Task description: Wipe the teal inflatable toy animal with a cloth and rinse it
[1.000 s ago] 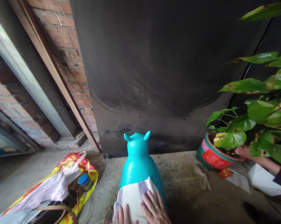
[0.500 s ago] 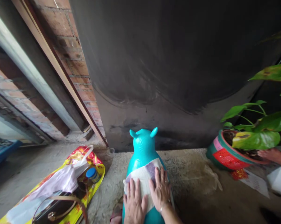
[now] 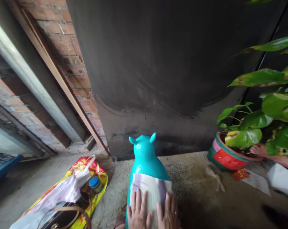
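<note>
A turquoise inflatable animal toy (image 3: 145,152) with two small ears stands on the floor in front of me, its head facing the dark panel. Over its back lies a white cloth (image 3: 151,186) with purple-grey stripes. My left hand (image 3: 138,211) rests flat on the cloth's left part, fingers spread. On the right part lies my right hand (image 3: 168,213), also flat with its fingers apart. The lower edges of both hands and the rear of the toy are cut off by the bottom of the view.
A large dark panel (image 3: 144,63) stands behind the toy. At left, a yellow-red bag (image 3: 99,168) lies under a purse, pale cloth and blue-lidded jar (image 3: 94,183). At right, another person's hand (image 3: 258,150) touches a potted plant's green pot (image 3: 213,152).
Both hands and the cloth have moved back toward me on the toy. The cloth now lies straighter across its back. The view has shifted slightly right, showing more of the plant.
</note>
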`<state>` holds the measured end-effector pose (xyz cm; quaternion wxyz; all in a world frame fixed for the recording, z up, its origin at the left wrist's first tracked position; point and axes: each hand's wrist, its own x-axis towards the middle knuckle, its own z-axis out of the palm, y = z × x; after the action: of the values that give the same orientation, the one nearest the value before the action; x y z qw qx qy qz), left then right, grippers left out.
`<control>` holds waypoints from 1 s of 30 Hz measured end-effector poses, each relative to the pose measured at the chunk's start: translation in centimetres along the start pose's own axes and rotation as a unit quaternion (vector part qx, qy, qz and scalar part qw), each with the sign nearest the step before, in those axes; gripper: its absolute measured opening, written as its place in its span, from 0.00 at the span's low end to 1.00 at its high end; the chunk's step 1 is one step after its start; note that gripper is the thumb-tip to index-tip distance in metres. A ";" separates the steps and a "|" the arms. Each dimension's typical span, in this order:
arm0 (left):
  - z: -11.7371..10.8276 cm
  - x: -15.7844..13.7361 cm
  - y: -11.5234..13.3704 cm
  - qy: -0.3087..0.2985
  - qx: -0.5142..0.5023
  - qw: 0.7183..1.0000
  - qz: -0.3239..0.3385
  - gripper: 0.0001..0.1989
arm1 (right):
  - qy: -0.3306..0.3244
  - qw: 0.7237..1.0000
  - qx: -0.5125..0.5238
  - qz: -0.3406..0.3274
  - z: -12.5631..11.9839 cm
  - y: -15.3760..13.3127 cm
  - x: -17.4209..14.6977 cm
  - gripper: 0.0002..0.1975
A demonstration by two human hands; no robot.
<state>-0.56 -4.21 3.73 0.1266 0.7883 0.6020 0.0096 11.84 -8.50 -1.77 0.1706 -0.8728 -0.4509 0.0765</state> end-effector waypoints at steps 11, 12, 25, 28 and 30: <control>0.4 1.3 0.2 0.015 0.000 0.999 0.034 0.31 | -0.073 0.997 0.020 -0.016 -2.7 -1.2 5.0 0.28; 0.1 2.1 0.4 0.007 -0.009 1.000 0.027 0.31 | -0.088 0.996 0.019 -0.009 -3.0 -1.9 6.4 0.30; -1.9 8.5 0.8 0.014 -0.062 0.998 0.016 0.29 | -0.103 0.994 0.044 -0.016 -2.6 -5.5 14.4 0.32; -2.6 8.1 1.0 0.002 -0.062 0.998 0.009 0.29 | -0.075 0.996 0.037 -0.010 -2.8 -5.3 13.0 0.32; -3.0 7.6 1.0 -0.006 -0.064 0.998 0.007 0.29 | -0.050 0.998 0.033 -0.016 -2.9 -4.9 11.6 0.33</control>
<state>1.96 3.31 5.78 0.1807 0.7831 0.5934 0.0439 15.72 2.85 2.98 0.1777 -0.8545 -0.4699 0.1320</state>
